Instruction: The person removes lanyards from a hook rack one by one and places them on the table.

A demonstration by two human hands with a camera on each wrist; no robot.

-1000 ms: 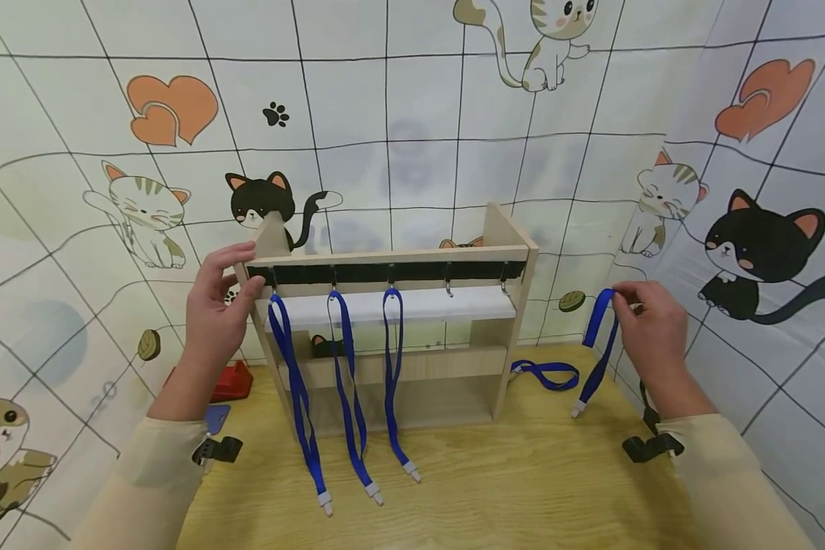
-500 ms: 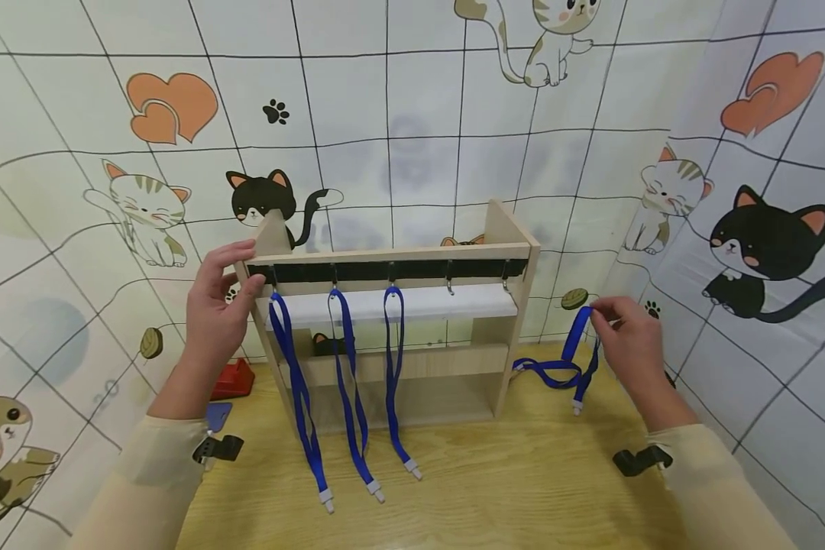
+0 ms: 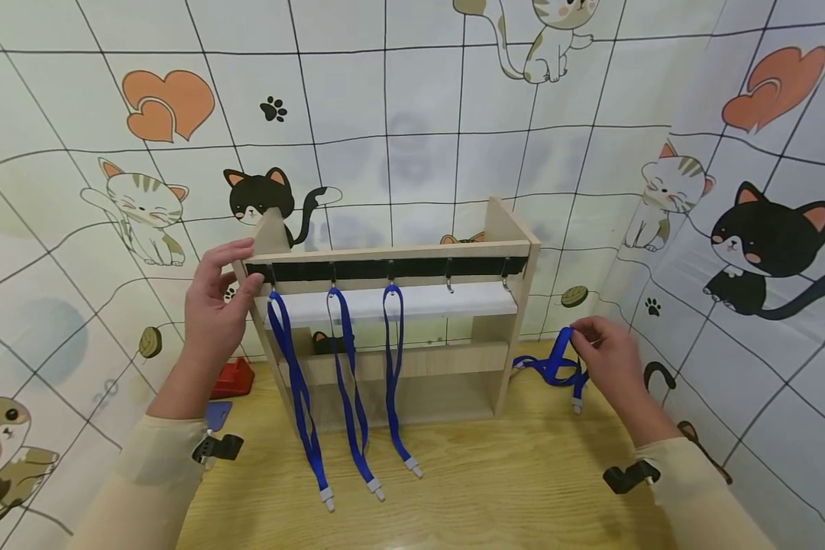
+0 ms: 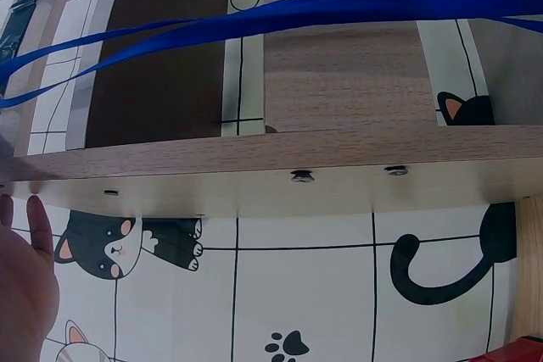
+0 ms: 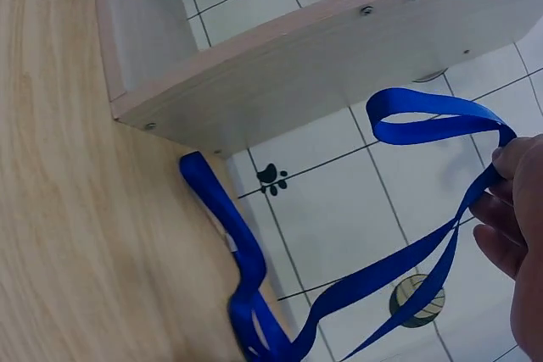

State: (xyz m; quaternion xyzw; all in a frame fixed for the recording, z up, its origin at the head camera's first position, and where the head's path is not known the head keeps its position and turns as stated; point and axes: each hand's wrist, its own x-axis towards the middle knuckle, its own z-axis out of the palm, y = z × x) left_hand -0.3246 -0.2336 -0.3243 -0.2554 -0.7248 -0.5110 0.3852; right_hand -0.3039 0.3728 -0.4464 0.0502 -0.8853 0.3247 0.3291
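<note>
right hand (image 3: 608, 359) pinches blue lanyard (image 3: 557, 365) | left hand (image 3: 213, 309) grips wooden rack (image 3: 412, 359) side | wooden table (image 3: 495, 473), cat-print walls

The left hand (image 3: 213, 302) is raised, its forearm angled up from the lower left in a pale sleeve, with the thumb and fingers curled forward in a clasp. The right hand (image 3: 605, 359) sits lower and farther out, the wrist bent and the fingertips (image 5: 509, 209) pinched together. Both wrists carry 1 black strap each.
</note>
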